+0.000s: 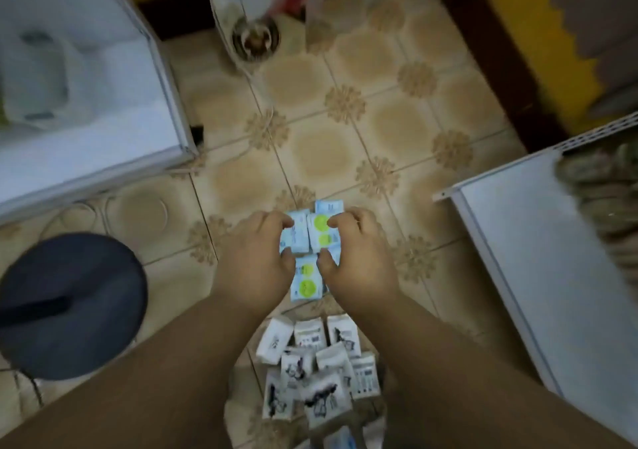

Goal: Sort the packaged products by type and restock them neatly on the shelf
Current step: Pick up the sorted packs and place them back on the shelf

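Down on tiled floor (345, 158) — left hand (257, 265) and right hand (359, 262) both curled round cluster of blue packets (322, 238) with green circles, fingertips pinching far edge, thumbs at near edge. One more blue packet (307, 284) between wrists. White packets (310, 365) heaped nearer body, behind thumbs. White shelf (552, 269) beyond right fingers; dark stool (69, 307) beyond left.

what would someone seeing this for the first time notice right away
First the two hands at the centre: the left hand and right hand grip a cluster of light blue packets with green circles from both sides, over the patterned tile floor. Just below, between the forearms, lies a heap of white packets with black print. A dark round stool stands at the left.
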Demonstrator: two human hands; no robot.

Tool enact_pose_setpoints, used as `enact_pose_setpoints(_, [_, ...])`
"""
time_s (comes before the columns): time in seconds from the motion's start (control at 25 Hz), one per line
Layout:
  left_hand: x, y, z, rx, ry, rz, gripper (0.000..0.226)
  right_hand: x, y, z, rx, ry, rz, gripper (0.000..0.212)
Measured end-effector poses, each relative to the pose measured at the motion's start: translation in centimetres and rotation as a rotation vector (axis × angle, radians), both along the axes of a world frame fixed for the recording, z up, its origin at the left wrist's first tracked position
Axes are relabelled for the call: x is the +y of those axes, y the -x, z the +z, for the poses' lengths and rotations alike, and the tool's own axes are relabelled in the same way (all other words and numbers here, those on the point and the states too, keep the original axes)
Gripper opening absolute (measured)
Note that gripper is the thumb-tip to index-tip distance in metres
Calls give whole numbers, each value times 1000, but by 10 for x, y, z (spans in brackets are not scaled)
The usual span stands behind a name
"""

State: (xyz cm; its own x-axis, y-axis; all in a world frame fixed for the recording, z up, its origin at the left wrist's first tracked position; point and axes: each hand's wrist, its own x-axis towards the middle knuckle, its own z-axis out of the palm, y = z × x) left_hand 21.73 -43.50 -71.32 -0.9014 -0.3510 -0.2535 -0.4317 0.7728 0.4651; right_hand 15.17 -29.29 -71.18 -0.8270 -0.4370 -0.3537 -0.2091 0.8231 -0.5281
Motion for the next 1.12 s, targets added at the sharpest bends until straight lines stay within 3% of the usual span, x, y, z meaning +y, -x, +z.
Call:
enact_pose_setpoints(0.24, [1,-42,-198,-117,-145,127,35,-4,-52,-213,-309,-20,-193,31])
enact_pose_setpoints(0.36, [13,-57,-294,-258,-281,355,25,2,-58,-302,-494,-37,-346,29])
enact_pose_setpoints(0.44, [22,-64,-356,-361,-404,509,22,0,-57,-347,-581,-64,-403,27])
enact_pose_setpoints(0.56, [36,-69,-418,-424,-607,681,39,-6,-59,-390,-656,-48,-499,21])
enact_pose_setpoints(0.64, [36,-73,-430,-377,-626,782,41,-10,-60,-398,-649,-38,-540,20])
enact_pose_setpoints(0.8, [0,-92,-410,-178,-801,1114,16,-36,-58,-391,-638,41,-582,7])
enact_pose_setpoints(0.92, [-40,-101,-403,-75,-778,1229,20,-76,-40,-397,-931,279,-940,17])
enact_pose_setpoints(1.0, [-64,-100,-410,-46,-746,1214,31,-96,-29,-417,-1101,442,-1194,36])
enact_pose_setpoints(1.12, [-80,-92,-421,-42,-747,1182,35,-110,-25,-450,-1225,576,-1315,49])
